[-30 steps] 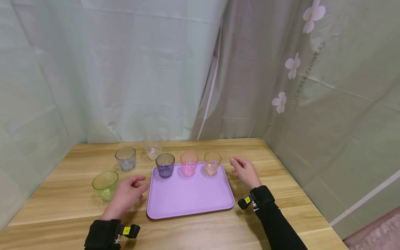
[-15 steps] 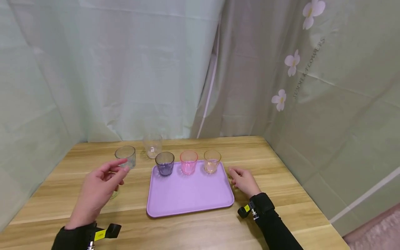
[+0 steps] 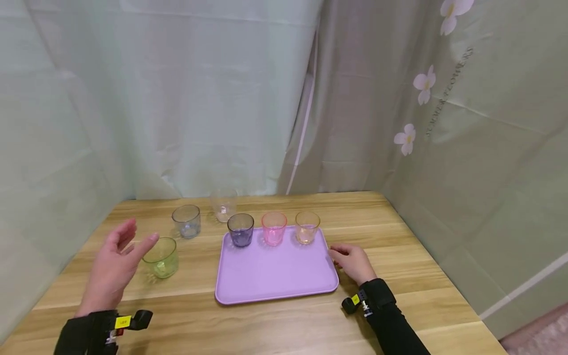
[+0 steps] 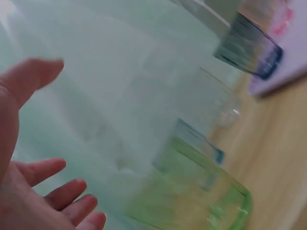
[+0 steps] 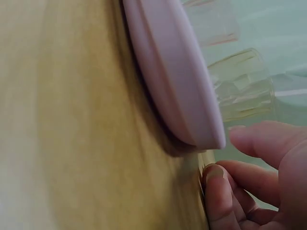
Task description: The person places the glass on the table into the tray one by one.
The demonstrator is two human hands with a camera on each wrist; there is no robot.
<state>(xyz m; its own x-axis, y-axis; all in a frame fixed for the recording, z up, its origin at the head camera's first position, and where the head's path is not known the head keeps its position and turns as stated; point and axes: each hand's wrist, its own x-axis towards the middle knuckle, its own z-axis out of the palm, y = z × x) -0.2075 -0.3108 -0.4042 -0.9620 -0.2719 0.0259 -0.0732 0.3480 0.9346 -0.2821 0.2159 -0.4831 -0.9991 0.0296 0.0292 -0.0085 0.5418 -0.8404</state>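
My left hand (image 3: 112,268) is raised at the left, thumb and fingers spread with nothing between them. Just right of it stands a green glass (image 3: 163,265), which the left wrist view shows beyond the fingertips. My right hand (image 3: 353,262) rests low by the right edge of a purple tray (image 3: 276,278), its fingers loosely bent and holding nothing. In the right wrist view, the thumb (image 5: 254,139) comes close to the tray's corner. Along the tray's far side stand a dark purple glass (image 3: 241,235), a pink glass (image 3: 273,233) and an amber glass (image 3: 307,232).
Behind the green glass are a blue-grey glass (image 3: 187,224) and a taller clear glass (image 3: 224,207) near the table's back edge. Pale curtains (image 3: 213,98) hang around the wooden table (image 3: 248,325) at the back and sides.
My left hand has moved left from beside the tray, passed in front of the green glass and spread its fingers. The right hand has come slightly down along the tray's right edge.
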